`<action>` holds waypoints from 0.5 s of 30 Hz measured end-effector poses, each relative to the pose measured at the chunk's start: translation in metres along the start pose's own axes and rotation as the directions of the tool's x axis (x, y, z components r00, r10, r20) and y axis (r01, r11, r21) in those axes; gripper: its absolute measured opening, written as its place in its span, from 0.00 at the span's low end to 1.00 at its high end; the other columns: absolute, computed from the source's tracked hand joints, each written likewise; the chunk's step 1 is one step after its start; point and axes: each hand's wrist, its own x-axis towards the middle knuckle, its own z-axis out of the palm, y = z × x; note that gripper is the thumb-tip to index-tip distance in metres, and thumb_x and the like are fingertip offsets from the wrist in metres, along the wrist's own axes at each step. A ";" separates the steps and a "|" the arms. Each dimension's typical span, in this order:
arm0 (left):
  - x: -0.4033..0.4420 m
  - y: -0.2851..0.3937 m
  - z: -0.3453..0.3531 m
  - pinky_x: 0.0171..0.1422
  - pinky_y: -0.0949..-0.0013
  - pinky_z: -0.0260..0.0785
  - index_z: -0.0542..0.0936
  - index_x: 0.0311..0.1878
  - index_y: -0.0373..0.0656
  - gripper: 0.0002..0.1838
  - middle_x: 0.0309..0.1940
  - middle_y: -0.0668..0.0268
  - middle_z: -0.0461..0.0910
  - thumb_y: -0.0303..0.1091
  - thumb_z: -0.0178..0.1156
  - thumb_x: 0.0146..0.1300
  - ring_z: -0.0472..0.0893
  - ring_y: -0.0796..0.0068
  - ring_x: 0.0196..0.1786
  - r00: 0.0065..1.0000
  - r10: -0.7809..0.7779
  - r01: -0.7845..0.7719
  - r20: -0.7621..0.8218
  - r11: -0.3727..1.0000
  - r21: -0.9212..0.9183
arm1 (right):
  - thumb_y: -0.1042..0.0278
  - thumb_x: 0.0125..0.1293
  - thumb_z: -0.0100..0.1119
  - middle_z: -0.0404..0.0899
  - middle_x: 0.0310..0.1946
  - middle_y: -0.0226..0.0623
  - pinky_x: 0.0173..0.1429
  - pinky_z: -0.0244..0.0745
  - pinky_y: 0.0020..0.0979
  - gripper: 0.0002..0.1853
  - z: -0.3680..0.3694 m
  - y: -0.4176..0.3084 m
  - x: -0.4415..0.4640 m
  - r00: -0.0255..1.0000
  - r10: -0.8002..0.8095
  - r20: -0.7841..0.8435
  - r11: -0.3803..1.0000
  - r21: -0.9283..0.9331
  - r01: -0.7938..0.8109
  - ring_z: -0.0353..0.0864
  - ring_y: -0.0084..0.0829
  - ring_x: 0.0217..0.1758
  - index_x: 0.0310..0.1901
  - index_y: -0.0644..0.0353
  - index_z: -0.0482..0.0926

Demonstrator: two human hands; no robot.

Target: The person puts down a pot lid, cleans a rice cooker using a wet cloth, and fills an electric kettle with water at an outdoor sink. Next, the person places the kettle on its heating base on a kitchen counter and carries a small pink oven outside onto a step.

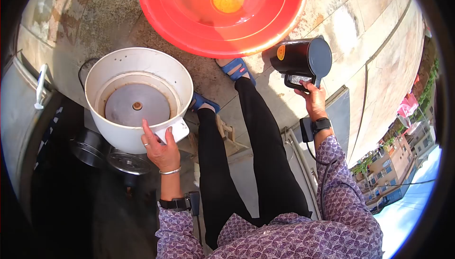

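While your right hand point(311, 99) has its fingers wrapped around the handle of the black jug point(297, 59), your left hand point(162, 152) lies against the white cooker point(111, 133), thumb on its side bracket point(176, 130) and index finger reaching to the rim. Those left fingers are slightly spread; you cannot tell how firmly they hold, since some are hidden. The jug is out to your right, its grey lid turned away from the cooker; whether it leans is hard to judge. For good control, close your whole palm on that handle and brace the cooker evenly, fingertips off the metal plate point(116, 102) inside it. Watch the cable point(326, 174) along your right forearm, which could snag on the jug. Your blue slippers point(234, 67) stand between the two vessels, so mind your footing. Left of your legs, a glass lid point(129, 161) and a dark pot point(89, 147) crowd the space under the cooker. Beyond your feet, the red tub point(204, 37) blocks the way forward; far to the right rise buildings point(395, 164).
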 end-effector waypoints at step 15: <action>0.002 -0.007 0.007 0.34 0.64 0.63 0.65 0.65 0.42 0.34 0.29 0.64 0.64 0.30 0.64 0.52 0.67 0.68 0.28 0.999 0.031 -0.033 -0.024 0.995 -0.094 | 0.72 0.50 0.59 0.77 0.20 0.33 0.30 0.70 0.25 0.09 0.035 -0.167 -0.039 0.966 -0.186 0.179 0.540 -0.803 0.252 0.75 0.21 0.23 0.33 0.67 0.77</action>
